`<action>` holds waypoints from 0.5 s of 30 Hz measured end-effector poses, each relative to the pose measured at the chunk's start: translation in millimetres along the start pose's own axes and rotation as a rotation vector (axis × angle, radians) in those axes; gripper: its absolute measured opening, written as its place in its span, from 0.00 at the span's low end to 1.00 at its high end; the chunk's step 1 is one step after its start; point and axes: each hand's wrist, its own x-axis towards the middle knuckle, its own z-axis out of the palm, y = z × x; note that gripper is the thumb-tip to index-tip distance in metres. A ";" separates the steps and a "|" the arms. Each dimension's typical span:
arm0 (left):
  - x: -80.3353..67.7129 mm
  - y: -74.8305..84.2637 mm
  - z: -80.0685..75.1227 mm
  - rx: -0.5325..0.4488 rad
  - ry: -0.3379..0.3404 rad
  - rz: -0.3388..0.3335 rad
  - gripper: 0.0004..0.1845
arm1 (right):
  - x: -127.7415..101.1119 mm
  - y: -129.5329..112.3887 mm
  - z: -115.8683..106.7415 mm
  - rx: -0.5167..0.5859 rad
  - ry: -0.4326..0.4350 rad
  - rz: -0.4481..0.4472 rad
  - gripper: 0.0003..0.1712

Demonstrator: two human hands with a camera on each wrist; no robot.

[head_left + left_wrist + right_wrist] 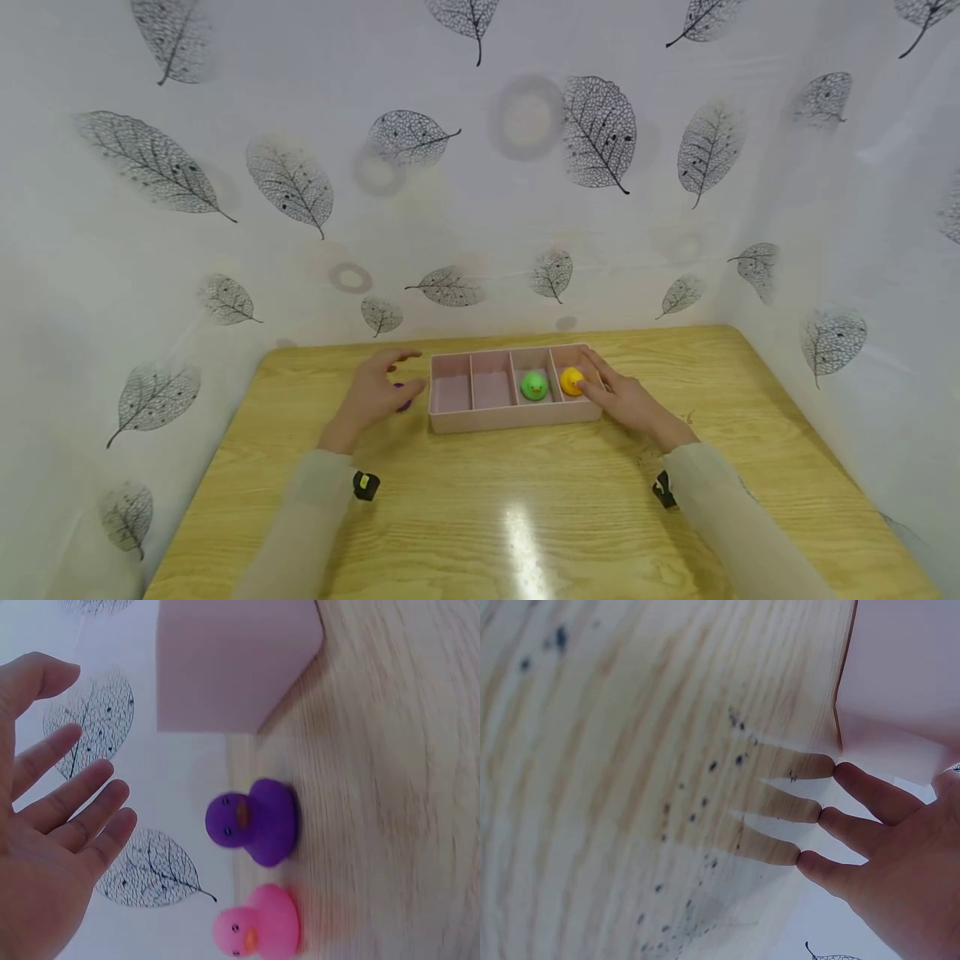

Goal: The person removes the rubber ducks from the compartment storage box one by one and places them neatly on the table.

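Note:
A pink box (517, 417) with a row of compartments sits on the table; a green rubber duck (534, 386) and a yellow rubber duck (571, 382) sit in its two right-hand compartments. My left hand (375, 392) hovers beside the box's left end, fingers spread and holding nothing. A purple rubber duck (262, 823) stands below that hand, with a pink rubber duck (266, 926) beside it; the left hand hides the pink one in the head view. At the box's right end, my right hand (626, 402) has its thumb by the yellow duck, and several straight fingertips touch the table (667, 750).
White sheeting (480, 208) with a dark leaf print hangs behind and on both sides of the table. Black wrist cameras (366, 485) sit at the cuffs of both sleeves. Light glares off the tabletop near the front.

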 end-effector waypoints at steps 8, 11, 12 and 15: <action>15.5 20.7 17.8 -0.042 -0.049 0.027 0.25 | 0.2 0.8 -0.2 -0.003 0.012 -0.007 0.45; 22.0 29.1 25.1 -0.061 -0.075 0.037 0.26 | 0.7 1.4 -0.2 -0.011 0.016 -0.009 0.45; 23.9 31.9 27.5 -0.064 -0.085 0.033 0.26 | 0.9 1.4 -0.2 -0.012 0.015 -0.011 0.45; 29.2 40.1 34.9 -0.061 -0.109 0.020 0.27 | 0.9 1.4 0.4 -0.009 0.015 -0.012 0.45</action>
